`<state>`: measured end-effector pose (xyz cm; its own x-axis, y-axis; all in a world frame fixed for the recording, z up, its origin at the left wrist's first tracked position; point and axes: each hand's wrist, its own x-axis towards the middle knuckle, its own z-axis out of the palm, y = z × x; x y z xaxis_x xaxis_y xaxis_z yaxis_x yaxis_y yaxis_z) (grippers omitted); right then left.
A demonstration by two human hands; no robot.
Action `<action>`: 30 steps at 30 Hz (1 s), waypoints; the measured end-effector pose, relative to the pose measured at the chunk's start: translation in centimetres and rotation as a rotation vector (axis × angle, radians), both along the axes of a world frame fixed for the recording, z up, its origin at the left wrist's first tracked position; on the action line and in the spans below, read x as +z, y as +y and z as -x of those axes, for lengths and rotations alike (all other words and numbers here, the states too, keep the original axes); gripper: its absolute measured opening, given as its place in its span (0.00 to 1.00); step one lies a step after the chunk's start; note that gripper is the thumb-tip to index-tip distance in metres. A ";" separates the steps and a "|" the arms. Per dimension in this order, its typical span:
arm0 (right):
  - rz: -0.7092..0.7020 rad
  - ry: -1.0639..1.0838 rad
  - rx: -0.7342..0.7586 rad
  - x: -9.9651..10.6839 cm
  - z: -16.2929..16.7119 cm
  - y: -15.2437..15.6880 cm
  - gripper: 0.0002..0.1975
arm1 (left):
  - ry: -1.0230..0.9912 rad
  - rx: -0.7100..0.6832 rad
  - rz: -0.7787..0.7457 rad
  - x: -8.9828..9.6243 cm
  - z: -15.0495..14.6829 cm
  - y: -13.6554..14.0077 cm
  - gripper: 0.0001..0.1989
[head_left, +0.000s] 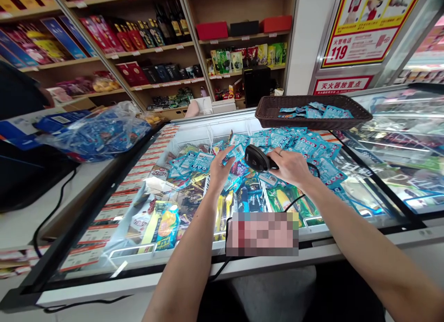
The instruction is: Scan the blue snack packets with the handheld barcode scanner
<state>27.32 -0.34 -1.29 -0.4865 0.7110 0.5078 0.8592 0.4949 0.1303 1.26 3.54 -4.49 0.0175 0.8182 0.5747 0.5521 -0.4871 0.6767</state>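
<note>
1. Here's your left hand [219, 168], part-closed, thumb and fingers pinching a blue packet [237, 152] at its edge, just above the freezer [104, 288].
2. Your right hand [289, 167] is wrapped round the scanner [257, 159], its head pointing left, right beside that packet.
3. Watch that pinch: with only an edge gripped, the packet could bend or slip, and the printed side might crease or catch glare, spoiling a read.
4. Mind the cord [294, 203] by your right wrist; a tug could snag it or drag loose packets [294, 139] about.
5. Those overlap heavily, so one might be missed or picked up twice.
6. The count: two hands, one scanner, one pinched packet, one basket [312, 123], one bag [114, 132]. Loose packets? Too many overlapping to number.
</note>
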 end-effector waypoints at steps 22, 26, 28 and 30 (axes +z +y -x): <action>0.019 -0.006 0.020 0.0 0.1 -0.1 0.16 | -0.023 0.023 0.082 -0.8 0.1 0.6 0.20; 0.022 -0.013 0.021 0.1 0.1 -0.1 0.17 | -0.035 0.015 0.084 -0.8 0.1 0.6 0.21; 0.029 -0.018 0.020 0.2 0.1 -0.1 0.17 | -0.041 0.015 0.084 -0.9 0.1 0.6 0.21; 0.035 -0.024 0.019 0.2 0.1 -0.1 0.17 | -0.044 0.015 0.089 -0.9 0.1 0.6 0.21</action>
<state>27.20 -0.48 -1.06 -0.5116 0.7188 0.4707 0.8464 0.5158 0.1324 1.16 4.17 -5.43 -0.0187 0.8658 0.5000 0.5275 -0.4162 0.7406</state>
